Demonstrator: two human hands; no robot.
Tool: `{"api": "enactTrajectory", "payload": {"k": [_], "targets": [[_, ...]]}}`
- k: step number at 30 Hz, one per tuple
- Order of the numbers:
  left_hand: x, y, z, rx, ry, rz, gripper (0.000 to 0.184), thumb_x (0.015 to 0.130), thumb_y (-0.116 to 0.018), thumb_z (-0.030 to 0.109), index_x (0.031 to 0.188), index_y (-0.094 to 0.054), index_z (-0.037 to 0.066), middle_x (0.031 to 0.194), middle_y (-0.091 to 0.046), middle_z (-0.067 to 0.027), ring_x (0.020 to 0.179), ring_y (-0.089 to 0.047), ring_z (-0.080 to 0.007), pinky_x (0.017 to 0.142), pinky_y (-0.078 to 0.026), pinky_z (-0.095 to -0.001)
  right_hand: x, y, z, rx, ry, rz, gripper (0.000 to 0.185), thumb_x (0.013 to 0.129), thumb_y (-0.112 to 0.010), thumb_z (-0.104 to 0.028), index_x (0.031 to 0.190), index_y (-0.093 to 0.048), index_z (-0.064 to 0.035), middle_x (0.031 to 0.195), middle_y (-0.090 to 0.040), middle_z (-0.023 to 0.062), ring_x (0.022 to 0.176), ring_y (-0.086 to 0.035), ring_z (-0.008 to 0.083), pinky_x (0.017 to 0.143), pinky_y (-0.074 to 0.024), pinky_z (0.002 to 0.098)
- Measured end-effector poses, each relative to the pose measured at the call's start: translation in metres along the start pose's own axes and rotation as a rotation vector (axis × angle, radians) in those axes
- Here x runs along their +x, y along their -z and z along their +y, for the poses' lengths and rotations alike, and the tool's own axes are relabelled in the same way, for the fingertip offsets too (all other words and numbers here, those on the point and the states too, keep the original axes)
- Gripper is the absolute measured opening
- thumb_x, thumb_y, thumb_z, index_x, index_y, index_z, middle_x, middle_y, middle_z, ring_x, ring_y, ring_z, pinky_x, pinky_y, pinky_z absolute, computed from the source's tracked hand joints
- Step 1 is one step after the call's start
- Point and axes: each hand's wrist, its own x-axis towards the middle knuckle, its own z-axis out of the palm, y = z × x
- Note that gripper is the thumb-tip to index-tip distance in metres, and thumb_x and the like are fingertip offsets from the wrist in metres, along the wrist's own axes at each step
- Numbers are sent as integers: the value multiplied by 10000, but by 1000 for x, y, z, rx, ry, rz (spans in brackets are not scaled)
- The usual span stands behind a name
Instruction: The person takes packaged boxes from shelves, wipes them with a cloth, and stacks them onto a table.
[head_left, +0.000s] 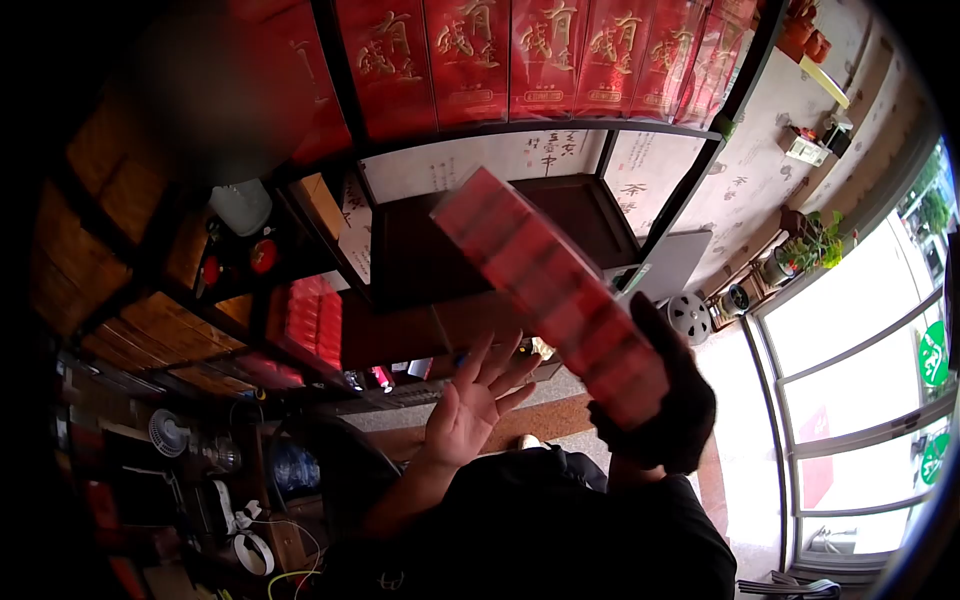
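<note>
A long red pack (550, 290), seemingly a clear-wrapped row of small boxes, slants up and left in front of me, a little blurred. My right hand (665, 410), in a dark glove, grips its lower end. Bare and palm up, my left hand (470, 405) has its fingers spread and holds nothing; it is to the left of the pack, apart from it. Behind the pack is a dark wooden shelf surface (410, 240). Tall red boxes (545, 60) with gold characters stand in a row on the shelf above.
More red packs (315, 320) are stacked on a lower left shelf. Wooden boxes (80, 260) line the far left. A small fan (168, 432) and a large water bottle (295, 465) are at lower left. Bright windows (850, 400) and a potted plant (820, 245) are on the right.
</note>
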Motion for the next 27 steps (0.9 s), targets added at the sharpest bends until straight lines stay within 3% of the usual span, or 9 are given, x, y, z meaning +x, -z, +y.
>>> {"api": "enactTrajectory", "payload": {"k": [3,9,11,14,17,21,23,25,27], "targets": [[9,3,5,-133,-72,11,819,960,-399,640,1573,-116,176,1606,-219,-108,1451,-288,-323,1157,-281,-504,42,27,46,-1149,1705,-538,488,896,-653,-200,1315,-438,-74,1063,-668,200,865,-708,339,692,-599,378],[-4,20,-10,-73,-105,264,720,987,-377,607,1531,-237,157,1540,-336,-79,1396,-377,-254,1091,-403,-449,21,3,61,-1345,1382,-1035,414,875,-630,-288,1274,-560,-202,1292,-601,179,1134,-635,320,936,-538,417],[-19,47,-22,-987,53,162,683,1000,-347,595,1521,-271,161,1525,-366,-85,1363,-428,-273,1104,-387,-467,8,-14,62,-1431,1171,-1107,449,878,-596,-401,1277,-580,-194,1341,-555,210,1190,-597,344,971,-507,443],[-13,47,-76,-898,-306,336,610,1026,-306,543,1508,-308,168,1485,-419,-103,1336,-465,-283,1080,-426,-462,8,-23,80,-1549,893,-1198,581,868,-535,-575,1298,-602,-190,1430,-470,233,1290,-513,373,1050,-428,482],[-36,72,-57,-588,-151,412,567,1033,-305,515,1481,-362,172,1438,-477,-109,1253,-544,-279,993,-505,-444,23,-16,101,-1649,780,-1222,657,855,-521,-637,1346,-580,-204,1487,-428,178,1367,-430,353,1117,-350,498],[-31,66,-44,-542,-31,519,604,1001,-409,539,1470,-368,161,1378,-534,-103,1217,-566,-279,963,-521,-445,56,0,106,-1830,688,-1109,703,828,-635,-547,1440,-482,-236,1542,-369,105,1434,-329,316,1130,-275,585],[-45,92,-61,-511,-33,257,671,959,-452,606,1472,-383,179,1458,-458,-83,1311,-483,-284,1044,-443,-498,76,5,101,-2079,813,-879,677,853,-595,-572,1428,-498,-227,1542,-377,90,1461,-281,280,1139,-214,625],[-39,75,-64,-270,24,636,682,934,-609,441,1482,-332,146,1429,-475,-83,1281,-503,-281,1054,-437,-493,114,23,100,-2168,843,-513,695,860,-591,-564,1445,-475,-207,1556,-337,147,1475,-234,318,1125,-182,661],[-39,70,-67,-140,15,612,701,900,-640,285,1490,-297,125,1434,-460,-95,1302,-486,-278,1077,-420,-481,134,33,107,-2210,855,-95,690,875,-585,-546,1447,-472,-177,1552,-307,220,1467,-226,381,1127,-171,656]]}}
